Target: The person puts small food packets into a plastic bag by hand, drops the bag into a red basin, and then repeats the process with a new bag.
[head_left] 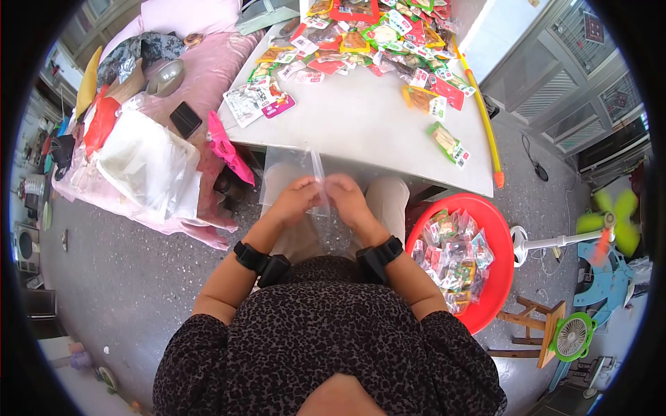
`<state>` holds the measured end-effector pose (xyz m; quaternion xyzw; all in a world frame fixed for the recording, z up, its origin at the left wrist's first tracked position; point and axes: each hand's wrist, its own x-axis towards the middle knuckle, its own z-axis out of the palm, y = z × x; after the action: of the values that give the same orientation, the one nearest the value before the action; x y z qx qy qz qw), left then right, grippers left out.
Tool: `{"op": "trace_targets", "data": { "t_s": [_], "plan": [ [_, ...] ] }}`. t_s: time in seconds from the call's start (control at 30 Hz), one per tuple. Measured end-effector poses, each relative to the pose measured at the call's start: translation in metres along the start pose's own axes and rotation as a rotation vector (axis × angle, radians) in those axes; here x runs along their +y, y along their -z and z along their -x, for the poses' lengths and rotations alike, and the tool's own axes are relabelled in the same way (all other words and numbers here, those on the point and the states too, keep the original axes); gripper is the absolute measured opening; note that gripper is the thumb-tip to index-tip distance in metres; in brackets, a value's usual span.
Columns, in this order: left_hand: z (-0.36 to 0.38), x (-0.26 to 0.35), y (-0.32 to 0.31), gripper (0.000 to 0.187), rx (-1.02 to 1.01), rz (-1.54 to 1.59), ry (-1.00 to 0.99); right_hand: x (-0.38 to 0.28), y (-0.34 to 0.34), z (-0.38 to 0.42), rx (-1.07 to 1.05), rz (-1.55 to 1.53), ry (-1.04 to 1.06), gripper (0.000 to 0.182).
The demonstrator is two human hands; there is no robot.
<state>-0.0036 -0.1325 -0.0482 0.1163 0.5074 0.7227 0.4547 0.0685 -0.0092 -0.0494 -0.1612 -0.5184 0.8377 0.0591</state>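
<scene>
A clear plastic bag [283,165] is held over the lap, just below the table's front edge. My left hand [295,201] pinches it near its whitish edge strip, fingers curled. Close beside it, my right hand [347,201] has its fingertips pressed together at that same strip. Whether the bag's mouth is parted cannot be made out. On the white table [340,114] ahead lie a silver-and-pink packet [258,101], a green packet [449,143] and an orange packet [418,100]. Behind them is a heap of colourful food packets [361,41].
A red basin [501,256] full of bagged packets [454,260] stands at my right. A yellow pole [482,118] lies along the table's right edge. To the left, a pink-covered surface carries white plastic sheets [149,166] and a dark phone [185,120]. A wooden stool [538,326] stands lower right.
</scene>
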Motion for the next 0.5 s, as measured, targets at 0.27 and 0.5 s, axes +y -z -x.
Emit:
{"op": "trace_targets", "data": {
  "t_s": [0.27,0.5],
  "plan": [
    [0.005,0.002,-0.002,0.012,-0.019,0.038,0.069,0.001,0.007,0.005,-0.036,-0.145,-0.103,0.009],
    [0.008,0.01,-0.008,0.006,-0.007,-0.02,0.041,-0.001,0.004,0.004,-0.089,-0.163,-0.115,0.012]
  ]
}}
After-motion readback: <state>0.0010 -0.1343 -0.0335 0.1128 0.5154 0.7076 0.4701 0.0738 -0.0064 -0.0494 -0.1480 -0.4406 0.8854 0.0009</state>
